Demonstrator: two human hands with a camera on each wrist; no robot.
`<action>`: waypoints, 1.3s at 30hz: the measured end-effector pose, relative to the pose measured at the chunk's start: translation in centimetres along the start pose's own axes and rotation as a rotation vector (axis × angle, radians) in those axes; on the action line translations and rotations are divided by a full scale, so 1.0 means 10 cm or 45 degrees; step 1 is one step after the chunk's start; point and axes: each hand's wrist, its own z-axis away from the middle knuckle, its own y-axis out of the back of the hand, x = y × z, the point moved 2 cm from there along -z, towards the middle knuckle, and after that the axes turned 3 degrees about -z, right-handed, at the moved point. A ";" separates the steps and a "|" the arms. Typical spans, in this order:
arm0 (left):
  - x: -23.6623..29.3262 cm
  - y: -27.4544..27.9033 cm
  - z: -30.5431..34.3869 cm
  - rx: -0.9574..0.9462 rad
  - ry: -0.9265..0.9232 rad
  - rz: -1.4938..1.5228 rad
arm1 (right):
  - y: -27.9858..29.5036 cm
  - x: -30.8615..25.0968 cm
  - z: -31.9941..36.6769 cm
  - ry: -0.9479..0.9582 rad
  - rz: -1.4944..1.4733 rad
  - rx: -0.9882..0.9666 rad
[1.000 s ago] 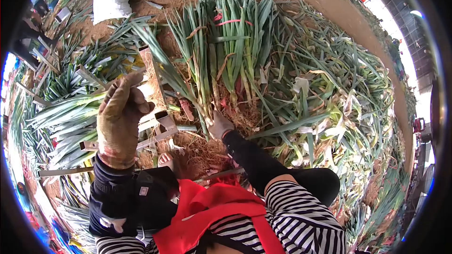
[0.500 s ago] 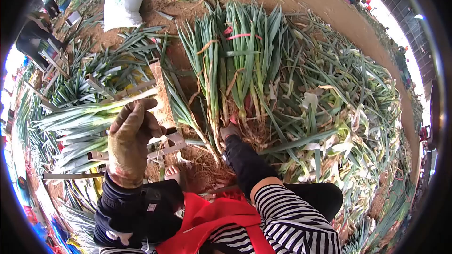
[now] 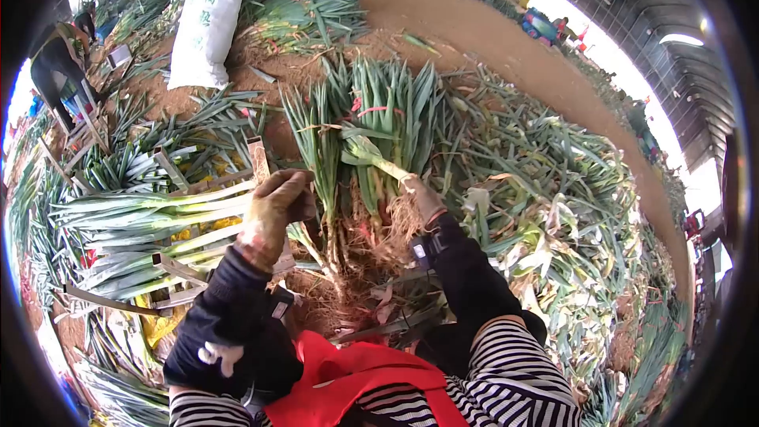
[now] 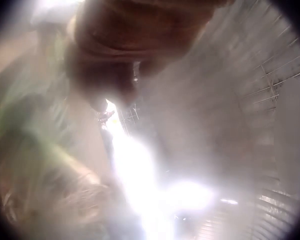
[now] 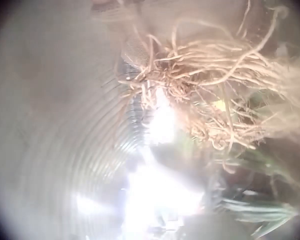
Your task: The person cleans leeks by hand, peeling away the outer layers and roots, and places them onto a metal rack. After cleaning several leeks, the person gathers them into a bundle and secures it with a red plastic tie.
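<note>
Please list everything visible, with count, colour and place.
Lifted onion: one, green-white, centre
Tied onions: many, green, centre
Ties: some, pink, centre
Laid onions: many, green-white, left
Metal bars: several, grey, left
Leaf pile: one, green-white, right
Sack: one, white, upper left
Path: one, brown, top
Roof: one, grey, upper right
Other people: some, dark, left
Cloth: one, red, lower centre
Sleeves: two, black and white, bottom
Left hand: one, dark-cuffed, near tied onions
Right hand: one, dark-cuffed, gripping lifted onion

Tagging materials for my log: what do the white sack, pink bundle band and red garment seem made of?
White sack: probably woven plastic, slight sheen, from its stiff creases. Pink band: thin strip, perhaps plastic; finish unclear. Red garment: apparently matt fabric, from its soft folds.
</note>
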 end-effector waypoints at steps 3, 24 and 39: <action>-0.22 -0.22 -0.11 -0.101 0.073 -0.075 | 0.17 -1.00 0.61 -0.164 -0.653 0.114; -1.34 -1.46 0.03 -0.865 0.413 0.196 | 0.72 -1.54 1.42 -0.059 -0.065 0.014; -1.24 -1.72 0.29 -0.750 -0.058 -0.240 | 0.29 -1.48 1.27 0.156 -1.105 0.328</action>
